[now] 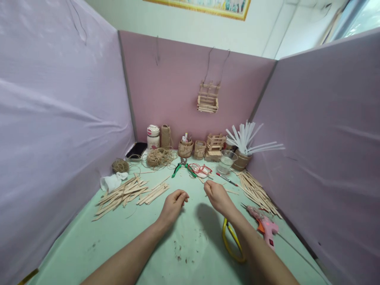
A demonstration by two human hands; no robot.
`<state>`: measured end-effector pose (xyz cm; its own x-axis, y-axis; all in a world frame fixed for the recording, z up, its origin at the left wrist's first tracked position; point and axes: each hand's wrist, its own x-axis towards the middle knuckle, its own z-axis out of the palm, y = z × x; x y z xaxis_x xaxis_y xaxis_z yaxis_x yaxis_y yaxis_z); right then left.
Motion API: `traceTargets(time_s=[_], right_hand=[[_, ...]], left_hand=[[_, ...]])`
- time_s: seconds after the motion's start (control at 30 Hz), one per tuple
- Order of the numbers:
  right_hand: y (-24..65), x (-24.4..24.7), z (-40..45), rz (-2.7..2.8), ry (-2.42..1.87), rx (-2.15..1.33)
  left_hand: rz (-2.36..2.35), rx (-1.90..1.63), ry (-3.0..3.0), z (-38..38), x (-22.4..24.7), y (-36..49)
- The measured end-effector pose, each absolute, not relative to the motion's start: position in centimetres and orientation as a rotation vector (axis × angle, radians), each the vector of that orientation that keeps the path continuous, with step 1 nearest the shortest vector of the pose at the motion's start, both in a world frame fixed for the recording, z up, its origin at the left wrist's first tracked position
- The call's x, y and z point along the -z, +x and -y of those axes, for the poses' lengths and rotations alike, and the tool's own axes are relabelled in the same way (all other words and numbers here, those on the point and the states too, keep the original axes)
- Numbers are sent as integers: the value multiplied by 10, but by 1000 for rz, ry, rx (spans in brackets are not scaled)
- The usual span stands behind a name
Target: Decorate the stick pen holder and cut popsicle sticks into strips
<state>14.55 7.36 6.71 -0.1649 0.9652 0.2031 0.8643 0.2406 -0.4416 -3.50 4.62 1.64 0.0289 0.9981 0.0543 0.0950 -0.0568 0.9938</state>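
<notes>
Above the green table, my left hand (174, 205) is closed, fingertips pressed together; whatever it may hold is too small to make out. My right hand (218, 194) is also closed, a little to the right and slightly raised, and its fingers hide any contents. Under my right forearm lie yellow-handled scissors (233, 241), partly hidden. Beyond the hands are green-handled pliers (184, 165) and a tangle of red cord (202, 170). Left of my left hand, flat wooden sticks (152, 194) lie in a small group.
A larger stick pile (121, 196) is at left, another (258, 192) at right. A pink glue gun (265, 225) lies right. Behind stand twine (160, 157), a clear cup (227, 161) and white glue sticks (245, 138). A wooden rack (208, 99) hangs on the partition.
</notes>
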Motion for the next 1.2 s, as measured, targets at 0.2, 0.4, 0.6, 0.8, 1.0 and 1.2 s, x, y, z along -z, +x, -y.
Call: traceTargets(time_s=[0.2,0.4,0.6,0.8,1.0,1.2], right_hand=[[150,-87,-187,2111,-1648,-89],[147,-92,-285,2171,-1670,-41],[154,-102,-288,2150,-1588,-117],[167,-121,-198,2013,-1425,-412],[144,-91,-105,1941,-1244,-919],[137,-67,-80,1338,-1217,-847]], left_hand=[[-1291,-1133,1441,-42,-13,-38],[-1336,-1051,1670,-44,-11,-40],[-1351,-1069,1649,-46,-13,-44],[-1227,-1302,1223,-55,-12,-47],[-896,-1260,970,-55,-20,-47],[-753,-1213,581,-57,-19,-50]])
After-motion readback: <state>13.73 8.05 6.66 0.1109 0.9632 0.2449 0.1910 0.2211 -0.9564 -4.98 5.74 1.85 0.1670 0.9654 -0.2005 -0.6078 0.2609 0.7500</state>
